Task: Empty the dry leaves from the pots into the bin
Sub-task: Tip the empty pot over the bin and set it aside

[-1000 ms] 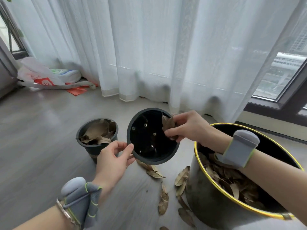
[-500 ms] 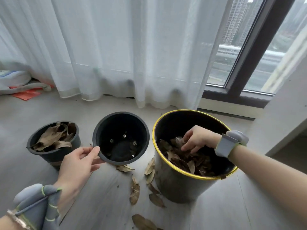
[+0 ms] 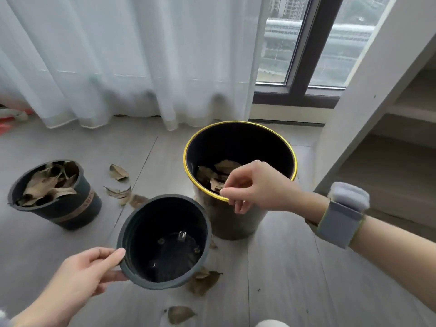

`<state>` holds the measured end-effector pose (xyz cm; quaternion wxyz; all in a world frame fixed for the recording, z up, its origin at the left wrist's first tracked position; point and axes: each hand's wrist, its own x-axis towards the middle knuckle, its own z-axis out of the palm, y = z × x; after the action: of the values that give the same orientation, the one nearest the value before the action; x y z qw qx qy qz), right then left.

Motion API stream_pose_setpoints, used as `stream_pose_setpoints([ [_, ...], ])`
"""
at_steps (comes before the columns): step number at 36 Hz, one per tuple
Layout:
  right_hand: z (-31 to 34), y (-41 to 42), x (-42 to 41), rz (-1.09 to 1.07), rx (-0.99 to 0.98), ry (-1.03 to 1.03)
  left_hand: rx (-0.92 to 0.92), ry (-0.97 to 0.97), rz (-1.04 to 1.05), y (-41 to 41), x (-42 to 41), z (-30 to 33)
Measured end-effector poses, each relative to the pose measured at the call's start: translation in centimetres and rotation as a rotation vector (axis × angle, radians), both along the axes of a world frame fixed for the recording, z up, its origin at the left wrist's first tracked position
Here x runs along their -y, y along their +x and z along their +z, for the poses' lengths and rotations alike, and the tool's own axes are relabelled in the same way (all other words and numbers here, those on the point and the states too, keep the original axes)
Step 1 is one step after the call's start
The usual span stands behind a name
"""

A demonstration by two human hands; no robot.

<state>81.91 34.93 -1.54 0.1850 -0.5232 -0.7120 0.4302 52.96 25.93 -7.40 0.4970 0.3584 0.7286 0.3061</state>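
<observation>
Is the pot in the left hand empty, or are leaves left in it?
Empty. The pot, gripped at its rim by the left hand, shows only its bare dark bottom with drain holes, no leaves.

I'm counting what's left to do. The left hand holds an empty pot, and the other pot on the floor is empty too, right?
Not quite. The left hand does hold an empty pot by its rim, but the other pot on the floor is not empty: the head view shows it still full of dry leaves.
</observation>
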Motion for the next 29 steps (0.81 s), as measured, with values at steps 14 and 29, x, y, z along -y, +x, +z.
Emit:
stream_pose_setpoints([
  [14, -7.1, 8.6, 10.5, -0.411, 0.160, -0.035, 0.104, -0.172, -0.487, 11.1, -1.3, -2.2],
  [29, -11.1, 21.8, 9.6, -0.929, 0.415, 0.065, 0.049, 0.102, -0.766, 29.6, -7.3, -6.5],
])
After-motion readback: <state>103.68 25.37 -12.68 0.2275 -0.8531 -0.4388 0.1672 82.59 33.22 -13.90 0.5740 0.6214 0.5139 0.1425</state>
